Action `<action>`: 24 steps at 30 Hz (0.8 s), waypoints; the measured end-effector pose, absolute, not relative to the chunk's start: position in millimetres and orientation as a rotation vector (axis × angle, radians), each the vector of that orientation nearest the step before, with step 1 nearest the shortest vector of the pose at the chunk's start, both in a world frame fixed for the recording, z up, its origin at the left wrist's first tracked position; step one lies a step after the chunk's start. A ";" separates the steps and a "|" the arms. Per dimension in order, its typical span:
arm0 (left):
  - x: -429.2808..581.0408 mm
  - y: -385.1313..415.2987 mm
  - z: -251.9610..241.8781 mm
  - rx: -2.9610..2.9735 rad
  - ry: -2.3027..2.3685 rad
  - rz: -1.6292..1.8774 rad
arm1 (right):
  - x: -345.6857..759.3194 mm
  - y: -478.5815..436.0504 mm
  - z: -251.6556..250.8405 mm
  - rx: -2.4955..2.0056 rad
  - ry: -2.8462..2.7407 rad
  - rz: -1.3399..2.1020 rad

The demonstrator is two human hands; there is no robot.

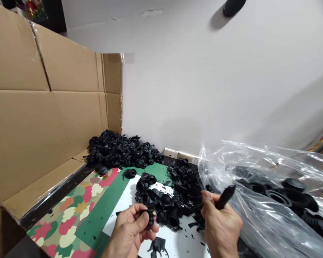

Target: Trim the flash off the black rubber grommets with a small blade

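Note:
My left hand (130,229) pinches a small black ribbed plastic part (150,216) between thumb and fingers. My right hand (220,225) grips a black tool handle (225,197), and its working end is hidden in my fist. Both hands are just in front of a heap of similar ribbed parts (161,204) lying on a white sheet (123,211). Black trimmed scraps (157,247) are scattered over the sheet. A larger heap of ribbed parts (121,150) sits further back, against the cardboard.
A clear plastic bag (269,218) holding round black parts (278,197) lies to the right of my right hand. Cardboard box walls (43,107) rise on the left. A floral-patterned mat (70,222) and a green board (97,222) lie under the sheet's left side. A white wall stands behind.

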State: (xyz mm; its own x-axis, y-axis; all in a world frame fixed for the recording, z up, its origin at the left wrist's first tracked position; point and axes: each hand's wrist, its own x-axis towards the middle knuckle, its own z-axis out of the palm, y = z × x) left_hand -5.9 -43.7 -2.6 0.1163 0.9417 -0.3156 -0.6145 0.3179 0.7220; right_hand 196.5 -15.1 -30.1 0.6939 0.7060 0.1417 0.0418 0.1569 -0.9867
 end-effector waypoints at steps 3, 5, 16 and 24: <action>-12.2 -41.7 2.3 0.440 0.828 1.188 | 205.6 -16.1 -23.7 -1.510 -0.708 0.467; -14.7 -40.7 4.9 0.425 0.811 1.180 | 211.2 -17.5 -14.8 -1.647 -0.817 0.479; -8.3 -38.4 -1.0 0.467 0.808 1.266 | 147.4 -35.1 -8.9 -1.321 -1.135 0.868; 8.5 -38.7 -15.6 0.560 0.837 1.307 | 99.1 -38.8 -30.5 -1.215 -0.927 0.692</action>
State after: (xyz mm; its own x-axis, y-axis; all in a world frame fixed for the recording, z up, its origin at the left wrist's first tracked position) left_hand 8.5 -38.7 -15.6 0.0451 0.9754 -0.2158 -0.6040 0.1987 0.7718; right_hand 99.1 -38.8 -30.5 0.4742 0.8528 0.2187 0.0328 0.2311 -0.9724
